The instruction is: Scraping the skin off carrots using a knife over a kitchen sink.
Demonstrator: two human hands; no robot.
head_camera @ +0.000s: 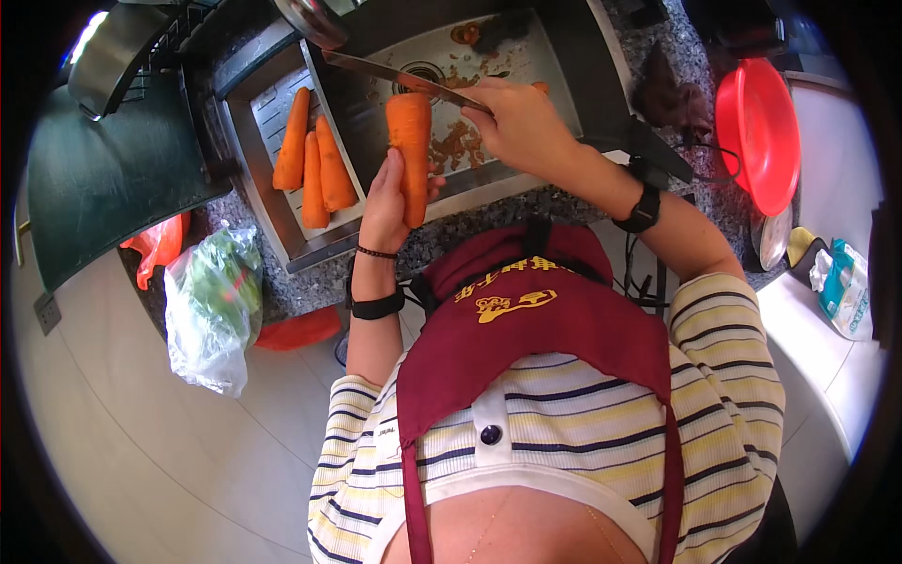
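Observation:
My left hand (387, 190) grips a large carrot (411, 148) over the near edge of the sink, its thick end pointing away from me. In my right hand (518, 123) is a kitchen knife (402, 79), its blade lying across the carrot's thick end. Whether the edge cuts into the carrot I cannot tell. Below them, the steel sink basin (564, 84) holds scattered orange-brown peelings (459, 144) around the drain (421, 72). Several more carrots (290, 151) lie in the narrow drainer compartment (271, 113) to the left.
A clear plastic bag of green vegetables (218, 296) sits on the counter's left edge, beside a dark green board (106, 183). A metal pot (116, 63) stands at the far left. On the right are a red plastic basin (757, 137) and a wipes pack (845, 289). The faucet (313, 21) overhangs the sink.

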